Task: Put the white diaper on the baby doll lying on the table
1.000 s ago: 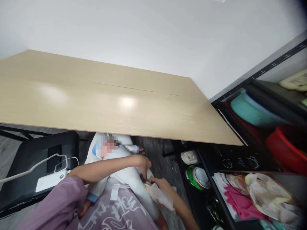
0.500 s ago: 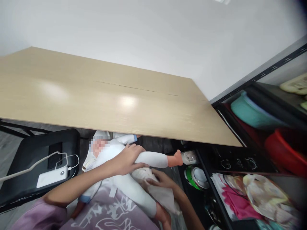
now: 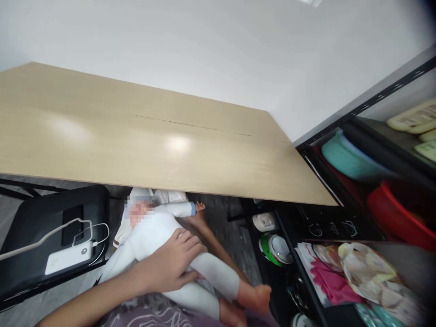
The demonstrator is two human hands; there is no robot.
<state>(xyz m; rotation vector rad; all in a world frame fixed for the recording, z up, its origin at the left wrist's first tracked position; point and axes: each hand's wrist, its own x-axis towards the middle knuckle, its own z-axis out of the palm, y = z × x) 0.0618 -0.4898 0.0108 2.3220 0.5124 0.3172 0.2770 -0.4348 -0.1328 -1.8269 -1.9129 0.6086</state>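
Observation:
A baby doll in white clothes lies on its back across the lap, its head partly under the table edge and its feet toward the lower right. My left hand is closed over the doll's hip and upper thigh, the thumb between the legs. Beyond the doll's legs my right hand reaches up beside the doll's blue-cuffed arm. Its fingers are hidden behind the doll, so its grip cannot be seen. A white cloth shows past the doll's shoulder, just under the table edge.
A wooden table spans the view in front. To the left, a white power bank with a cable lies on a black chair. At right, shelves hold a teal basin, a red basin, a pink cloth and tins.
My right hand has moved from below the doll's legs up to beside its far arm. The doll's raised leg has come down, and my left hand has shifted slightly down.

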